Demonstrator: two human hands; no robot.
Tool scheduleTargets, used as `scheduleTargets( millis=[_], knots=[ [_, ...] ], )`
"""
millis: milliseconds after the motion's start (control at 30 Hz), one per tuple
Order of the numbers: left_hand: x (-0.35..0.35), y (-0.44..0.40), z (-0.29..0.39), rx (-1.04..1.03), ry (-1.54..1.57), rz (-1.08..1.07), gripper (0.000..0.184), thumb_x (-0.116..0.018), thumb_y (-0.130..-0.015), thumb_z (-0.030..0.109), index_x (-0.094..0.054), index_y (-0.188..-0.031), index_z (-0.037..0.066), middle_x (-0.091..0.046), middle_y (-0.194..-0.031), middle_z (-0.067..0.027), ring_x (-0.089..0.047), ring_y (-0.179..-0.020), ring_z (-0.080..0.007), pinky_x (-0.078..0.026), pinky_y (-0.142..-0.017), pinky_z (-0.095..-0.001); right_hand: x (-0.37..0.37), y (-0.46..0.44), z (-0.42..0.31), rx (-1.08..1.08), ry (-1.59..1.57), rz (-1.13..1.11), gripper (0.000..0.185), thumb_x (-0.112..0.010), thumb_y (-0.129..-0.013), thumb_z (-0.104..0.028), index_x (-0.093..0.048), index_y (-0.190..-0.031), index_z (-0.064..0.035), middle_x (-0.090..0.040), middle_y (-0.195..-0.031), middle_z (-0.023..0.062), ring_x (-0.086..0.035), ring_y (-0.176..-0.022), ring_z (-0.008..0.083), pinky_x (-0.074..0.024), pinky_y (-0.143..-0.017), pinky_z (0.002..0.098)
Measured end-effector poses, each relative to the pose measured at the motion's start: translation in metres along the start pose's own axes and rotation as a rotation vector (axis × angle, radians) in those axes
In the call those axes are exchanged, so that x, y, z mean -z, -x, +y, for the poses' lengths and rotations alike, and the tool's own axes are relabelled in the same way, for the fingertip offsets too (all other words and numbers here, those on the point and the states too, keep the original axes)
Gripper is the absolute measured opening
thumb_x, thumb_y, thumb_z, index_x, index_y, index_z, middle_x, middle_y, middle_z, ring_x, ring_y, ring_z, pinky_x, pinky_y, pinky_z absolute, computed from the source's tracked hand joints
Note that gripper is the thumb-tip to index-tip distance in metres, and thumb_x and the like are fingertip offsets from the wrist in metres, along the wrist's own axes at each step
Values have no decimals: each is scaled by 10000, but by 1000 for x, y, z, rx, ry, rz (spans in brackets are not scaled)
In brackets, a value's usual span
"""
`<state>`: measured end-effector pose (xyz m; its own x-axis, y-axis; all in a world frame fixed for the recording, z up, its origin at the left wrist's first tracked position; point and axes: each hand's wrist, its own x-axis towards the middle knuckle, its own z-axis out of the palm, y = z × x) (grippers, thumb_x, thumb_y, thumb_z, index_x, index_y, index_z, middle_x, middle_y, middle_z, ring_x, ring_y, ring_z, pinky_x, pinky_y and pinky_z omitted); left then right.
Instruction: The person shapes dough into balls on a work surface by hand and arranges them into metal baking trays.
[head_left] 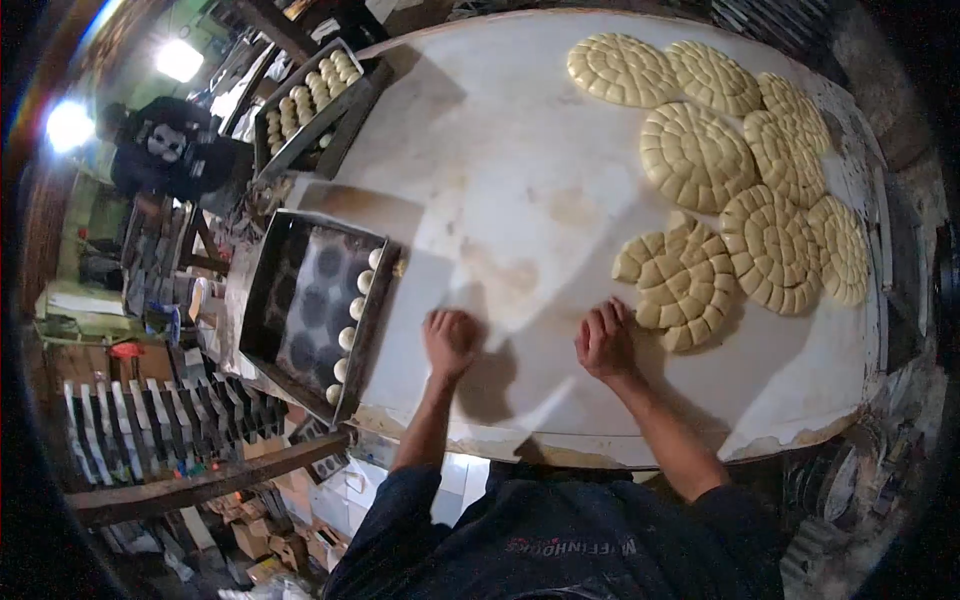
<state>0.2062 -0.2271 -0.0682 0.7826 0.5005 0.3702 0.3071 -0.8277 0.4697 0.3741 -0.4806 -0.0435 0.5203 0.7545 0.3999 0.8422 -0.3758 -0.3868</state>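
Note:
My left hand is closed, its fingers curled down over the pale table; what it holds, if anything, is hidden. To the right, my right hand is also curled closed near the lower left edge of a scored dough round that has a gap in its outline. Whether dough is under its fingers cannot be seen. Left of my left hand, a dark metal tray has a column of several white dough balls along its right side.
Several more scored dough rounds lie at the table's right and back right. Another tray with rows of dough balls stands at the back left. A wooden beam and a metal rack are at the lower left.

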Motion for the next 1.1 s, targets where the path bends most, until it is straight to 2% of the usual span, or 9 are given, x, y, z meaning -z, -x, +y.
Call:
scheduleTargets(
  millis=[133, 333, 467, 500, 633, 800, 900, 967, 1100],
  knots=[
    [-27, -10, 45, 210, 327, -221, 298, -655, -704, 82, -640, -999, 118, -618, -1040, -111, -537, -992, -367, -436, -876, -446, -36, -1, -52, -241, -125, 130, 139, -548, -810, -87, -525, -927, -16, -514, -903, 146, -515, -930, 354, -297, -1061, 572],
    [49, 90, 43, -87, 405, -302, 423, -576, -798, 20, -541, -1218, 50, -580, -1155, -150, -531, -1096, -354, -443, -960, -424, 6, 56, -49, -93, -150, -215, 89, -564, -834, -43, -603, -901, 0, -594, -952, 201, -581, -925, 401, -450, -906, 501],
    [158, 82, -23, 401, 575, -253, 410, -631, -774, -21, -540, -1172, 21, -552, -1157, -206, -555, -1031, -406, -464, -894, -437, 21, 26, -41, -641, -203, -496, 111, -582, -837, -52, -615, -919, 15, -618, -951, 207, -634, -804, 335, -518, -667, 408],
    [184, 79, -48, 173, 408, 74, 479, -690, -717, -37, -552, -1165, 62, -559, -1148, -197, -573, -1005, -400, -477, -870, -430, 17, 12, -49, -835, -246, -530, 129, -576, -843, -50, -618, -940, 23, -624, -956, 207, -646, -780, 307, -522, -597, 380],
    [250, 67, -155, 535, -53, 15, 462, -706, -765, 117, -539, -1196, 105, -573, -1034, -185, -586, -978, -404, -497, -792, -465, -40, -67, -202, -183, -553, -419, 244, -573, -877, -134, -610, -1071, 8, -630, -963, 201, -635, -873, 318, -526, -753, 394],
    [248, 83, -212, 444, -392, -194, 624, -769, -699, 237, -508, -1252, 113, -671, -1021, -138, -631, -977, -336, -414, -934, -470, -115, -164, -374, 366, -750, -183, 350, -673, -789, -105, -557, -1099, 8, -582, -1076, 206, -589, -996, 380, -479, -883, 437],
    [253, 86, -206, 466, -395, -228, 702, -772, -690, 261, -466, -1305, 114, -695, -987, -131, -652, -946, -312, -400, -957, -466, -183, -164, -388, 288, -744, -402, 379, -692, -779, -133, -552, -1103, 3, -573, -1102, 211, -546, -1081, 385, -439, -962, 480],
    [256, 84, -213, 455, -366, -294, 760, -757, -704, 284, -422, -1355, 82, -697, -960, -157, -661, -908, -324, -408, -962, -443, -191, -154, -380, 491, -347, -288, 390, -704, -765, -151, -555, -1094, -4, -562, -1123, 204, -509, -1140, 369, -387, -1028, 519],
    [259, 89, -228, 459, -154, -226, 726, -732, -770, 311, -420, -1362, 29, -622, -1121, -240, -596, -1050, -378, -426, -957, -455, -117, -97, -302, 333, -527, -98, 234, -693, -723, -84, -638, -945, -33, -602, -1013, 157, -562, -1025, 328, -388, -1010, 525]
  ],
)
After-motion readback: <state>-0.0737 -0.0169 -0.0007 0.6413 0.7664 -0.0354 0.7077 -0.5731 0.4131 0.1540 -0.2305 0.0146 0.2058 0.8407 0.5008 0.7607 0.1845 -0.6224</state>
